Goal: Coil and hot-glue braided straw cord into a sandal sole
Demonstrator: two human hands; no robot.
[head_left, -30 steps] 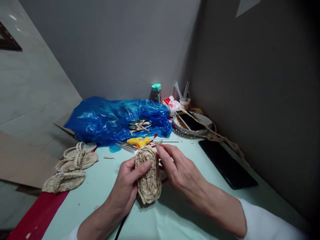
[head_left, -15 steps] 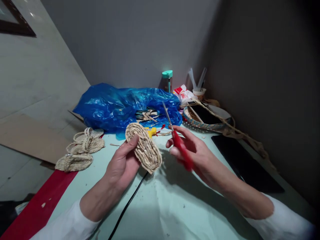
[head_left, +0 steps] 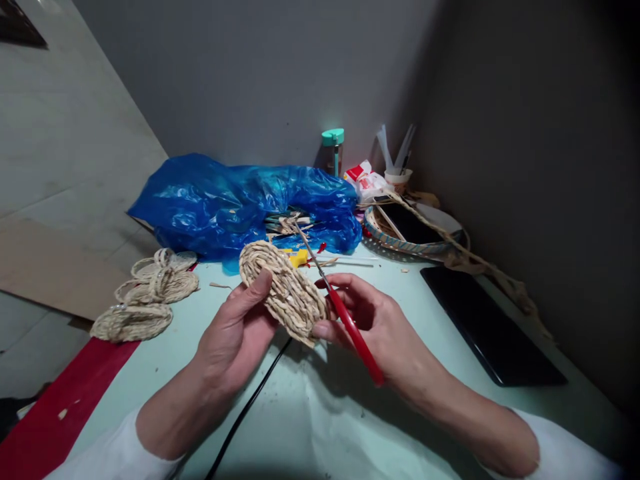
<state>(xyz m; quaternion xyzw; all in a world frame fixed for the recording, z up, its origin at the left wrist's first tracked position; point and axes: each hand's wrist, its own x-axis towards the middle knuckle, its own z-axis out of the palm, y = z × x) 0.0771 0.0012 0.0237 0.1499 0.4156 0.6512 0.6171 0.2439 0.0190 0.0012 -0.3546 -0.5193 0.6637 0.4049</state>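
Note:
My left hand is closed round the near-left side of a braided straw sole, an oval of coiled plaits, with the thumb lying across its top face. My right hand holds red-handled scissors, their metal blades pointing up and away to the left. The thumb and fingers of that same hand also touch the right end of the sole. The sole is tilted above the table, and a black cable runs beneath it.
Woven straw slippers lie at the left. A blue plastic bag with straw strips stands behind my hands. At the right are a round basket and a black flat device. A yellow-handled tool lies behind the sole.
My right hand has moved left with the scissors and now touches the sole's right end. The sole has tipped slightly, still in my left hand. The view has shifted a little.

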